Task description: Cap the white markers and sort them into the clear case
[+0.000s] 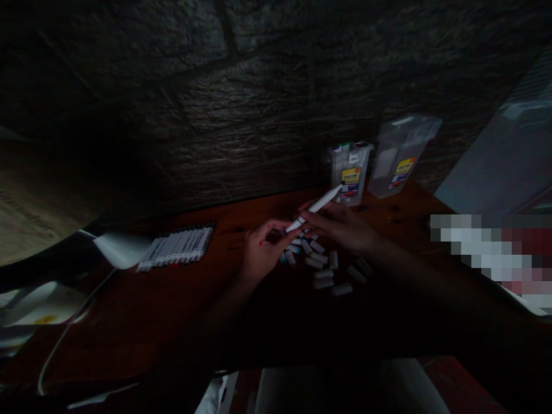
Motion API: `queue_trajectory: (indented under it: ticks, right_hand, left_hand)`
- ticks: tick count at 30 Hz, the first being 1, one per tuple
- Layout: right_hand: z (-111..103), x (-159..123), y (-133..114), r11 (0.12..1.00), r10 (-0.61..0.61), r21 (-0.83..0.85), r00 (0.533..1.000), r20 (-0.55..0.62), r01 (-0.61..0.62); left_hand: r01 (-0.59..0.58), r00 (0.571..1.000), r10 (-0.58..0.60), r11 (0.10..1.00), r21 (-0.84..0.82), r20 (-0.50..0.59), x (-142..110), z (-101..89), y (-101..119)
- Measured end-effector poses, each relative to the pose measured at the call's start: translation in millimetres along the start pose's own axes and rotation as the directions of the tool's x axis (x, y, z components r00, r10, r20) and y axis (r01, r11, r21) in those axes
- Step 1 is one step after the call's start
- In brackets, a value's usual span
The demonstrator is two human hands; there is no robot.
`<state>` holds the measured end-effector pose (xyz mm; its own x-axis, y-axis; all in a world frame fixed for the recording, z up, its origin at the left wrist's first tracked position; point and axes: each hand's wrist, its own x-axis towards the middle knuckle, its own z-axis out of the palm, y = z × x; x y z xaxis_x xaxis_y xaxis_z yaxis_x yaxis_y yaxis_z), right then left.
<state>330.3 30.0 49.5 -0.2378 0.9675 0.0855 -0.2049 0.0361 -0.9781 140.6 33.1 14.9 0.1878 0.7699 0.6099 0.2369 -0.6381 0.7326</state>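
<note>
A white marker [319, 204] is held slantwise above the wooden table, its dark tip pointing up and to the right. My left hand [265, 247] pinches its lower end, where a capped part seems to sit. Fingers of my right hand [338, 221] close around the marker's middle. Red smudges mark my left hand. Beneath and in front of both hands lie several loose white marker caps [323, 274], some with coloured ends. To the left, a row of white markers [179, 246] lies side by side.
Two clear plastic boxes with yellow labels stand by the stone wall: one box [350, 172] holds some coloured pieces at its top, the other box [399, 158] is to its right. A white lamp-like object [123, 250] and a cable [64, 333] are at the left. The room is dim.
</note>
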Motion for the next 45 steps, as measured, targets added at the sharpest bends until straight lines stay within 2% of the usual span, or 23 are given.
queue_trajectory:
  ticks: [3,7,10,13,18,23,28,35,40,45]
  right_hand:
    - [3.2,-0.7,3.5,1.0,-0.006,0.005,0.999,0.044,0.005]
    - [1.3,1.9,5.1,0.997,-0.014,0.079,0.999,-0.04,0.018]
    - [-2.6,4.1,1.0,0.983,0.016,0.184,0.991,-0.13,0.008]
    - [-5.1,5.6,-4.0,0.978,0.045,0.211,0.98,-0.193,-0.004]
    - [-5.5,5.9,-2.8,0.98,0.15,0.151,0.981,-0.12,-0.131]
    - [-4.9,2.8,-2.0,0.996,0.086,0.043,0.991,-0.105,-0.082]
    - [-8.0,1.5,-6.2,0.997,0.072,-0.013,0.985,-0.159,-0.075]
    - [-8.2,3.8,-5.8,0.997,0.032,-0.056,0.955,-0.295,-0.051]
    - [-6.8,3.0,-7.9,0.999,0.046,-0.013,0.964,-0.262,-0.051]
    - [-7.7,3.7,-5.6,0.994,0.085,-0.038,0.951,-0.296,-0.1]
  left_hand:
    - [-0.062,0.998,0.062,0.998,0.023,0.03,1.6,2.2,5.0]
    - [-0.129,0.992,0.126,0.987,0.094,0.03,6.4,1.2,13.1]
    - [-0.054,0.998,0.056,0.989,0.137,-0.011,8.1,-2.6,12.9]
    - [0.024,0.999,-0.017,0.988,0.15,-0.044,8.7,-6.3,7.5]
    - [0.075,0.996,-0.068,0.99,0.118,-0.061,9.4,-7.1,0.9]
    - [0.088,0.996,-0.084,0.988,0.13,-0.034,8.7,-6.3,2.8]
    - [0.089,0.996,-0.085,0.987,0.134,-0.033,8.1,-6.9,1.6]
    - [0.082,0.997,-0.079,0.983,0.165,-0.024,7.3,-6.4,0.4]
    - [0.03,1.0,-0.029,0.984,0.174,-0.005,7.6,-5.3,4.8]
    - [0.03,1.0,-0.029,0.986,0.166,-0.01,7.9,-4.6,6.8]
